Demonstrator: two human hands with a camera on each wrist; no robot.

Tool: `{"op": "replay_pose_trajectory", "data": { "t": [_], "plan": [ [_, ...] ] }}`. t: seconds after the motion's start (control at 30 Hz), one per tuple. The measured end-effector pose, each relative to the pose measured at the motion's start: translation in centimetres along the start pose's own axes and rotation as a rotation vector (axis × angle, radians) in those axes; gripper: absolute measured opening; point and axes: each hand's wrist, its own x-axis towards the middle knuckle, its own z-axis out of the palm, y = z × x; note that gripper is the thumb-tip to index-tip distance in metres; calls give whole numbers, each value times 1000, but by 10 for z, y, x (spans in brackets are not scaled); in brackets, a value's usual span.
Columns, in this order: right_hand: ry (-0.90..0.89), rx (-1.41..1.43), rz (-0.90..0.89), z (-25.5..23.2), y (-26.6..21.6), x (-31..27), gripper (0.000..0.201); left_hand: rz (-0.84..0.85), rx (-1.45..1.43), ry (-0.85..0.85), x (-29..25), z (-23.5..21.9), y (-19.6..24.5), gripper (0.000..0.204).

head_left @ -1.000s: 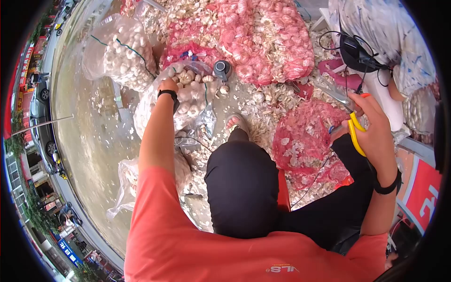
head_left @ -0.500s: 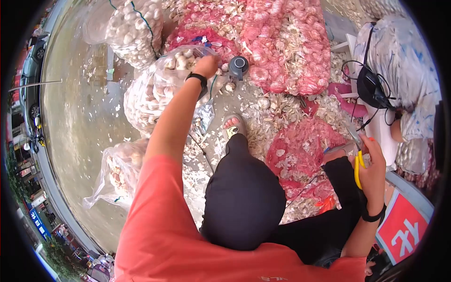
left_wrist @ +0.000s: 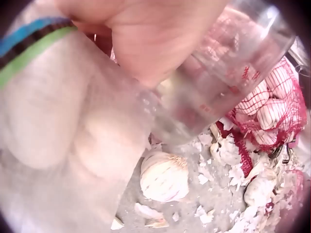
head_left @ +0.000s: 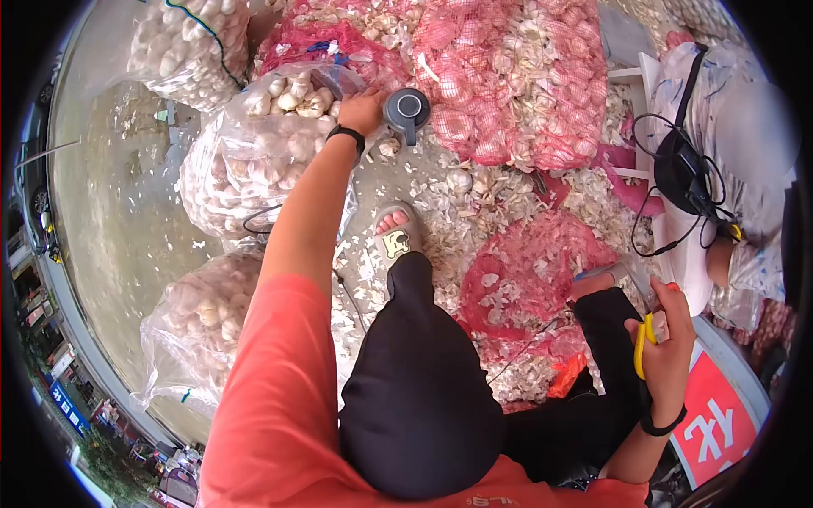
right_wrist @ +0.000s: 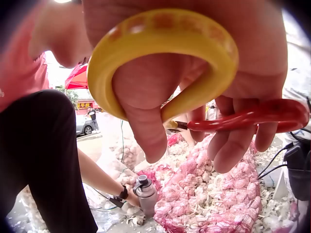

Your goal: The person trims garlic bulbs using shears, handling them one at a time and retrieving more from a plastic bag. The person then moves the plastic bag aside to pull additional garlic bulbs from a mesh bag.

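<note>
My left hand (head_left: 362, 112) is at the right rim of a clear plastic bag (head_left: 224, 169) full of garlic bulbs (head_left: 296, 93). Its fingers grip the plastic there, though the left wrist view hides most of the fingertips. Close beside this hand stands a grey-lidded bottle (head_left: 408, 108), its translucent wall (left_wrist: 228, 87) showing red print. One loose garlic bulb (left_wrist: 164, 177) lies on the ground below. My right hand (head_left: 669, 339) holds scissors with a yellow handle loop (right_wrist: 99, 73) and a red one (right_wrist: 286, 114). The thumb passes through the yellow loop, and the blades point away from me.
Large pink mesh sacks of garlic (head_left: 508, 93) lie ahead. A crumpled red mesh sack (head_left: 533, 271) sits among scattered skins. More garlic bags (head_left: 203, 313) stand at left. At right are a black pouch with cables (head_left: 682, 169) and another person in patterned clothing (head_left: 754, 110).
My left hand has moved right, from over the garlic in the bag opening to the bag's right rim beside the bottle. The right hand keeps the scissors, now lower. The head view has shifted.
</note>
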Motion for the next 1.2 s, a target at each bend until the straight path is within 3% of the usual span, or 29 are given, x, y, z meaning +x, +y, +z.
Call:
{"op": "replay_pose_trajectory", "data": {
  "t": [0.1, 0.17, 0.37, 0.47, 0.57, 0.7, 0.73, 0.87, 0.97, 1.03, 1.1, 1.13, 1.2],
  "plan": [
    [-16, 18, 38, -4, 1, -1, 67, 27, -79, 121, -8, -12, 6, 36],
    [-7, 21, 26, -4, 3, -5, 67, -136, -118, -26, -14, -39, 16, 37],
    [27, 66, 10, -7, 9, -15, 65, -174, -95, 168, -24, -59, -3, 33],
    [20, 67, 2, -7, 16, -19, 65, -261, 143, 262, -24, -64, -13, 33],
    [85, 65, -23, -8, 14, -20, 64, -347, 154, 311, -32, -101, -14, 31],
    [57, 116, 0, -14, 15, -24, 62, -472, 86, 92, -38, -138, -41, 40],
    [69, 117, -12, -15, 15, -25, 62, -548, 59, -85, -42, -160, -40, 58],
    [104, 115, -20, -23, 9, -30, 62, -551, 35, -135, -60, -179, -69, 53],
    [92, 118, -25, -23, 9, -33, 63, -449, 305, -265, -70, -170, -89, 38],
    [74, 120, -6, -22, 10, -33, 64, -431, 283, -175, -74, -173, -70, 32],
    [85, 118, -6, -20, 12, -32, 65, -470, 540, -38, -69, -175, -33, 25],
    [91, 116, -5, -17, 14, -31, 65, -209, 430, 32, -66, -174, -31, 20],
    [75, 110, 7, -12, 15, -27, 65, 46, 203, -37, -40, -139, -32, 20]
  ]
}}
